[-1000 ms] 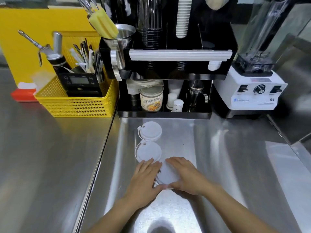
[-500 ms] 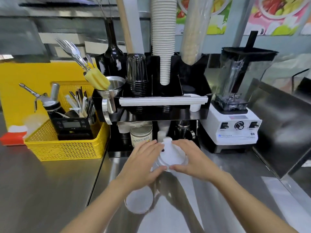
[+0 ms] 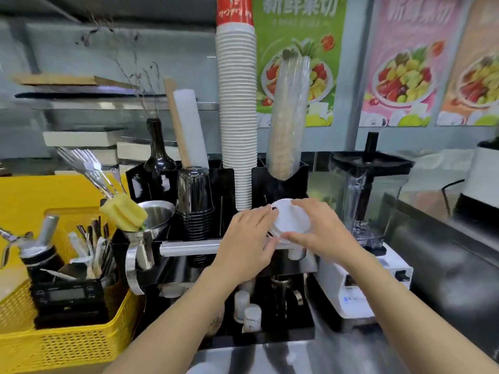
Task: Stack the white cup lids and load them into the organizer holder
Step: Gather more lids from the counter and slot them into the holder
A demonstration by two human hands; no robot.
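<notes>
At a drink-shop surface under fruit posters, left hand and right hand pinch the white lid stack between curled fingers, just before the black organizer holder; a loose grip could likely fan the lids apart.

Two hands are counted: left hand and right hand. One stack of white lids is held between them; the number of lids in it cannot be told. One black organizer holder, one tall column of paper cups, one stack of dark cups, one yellow basket, one blender, one dark bottle and three fruit posters are noted.
</notes>
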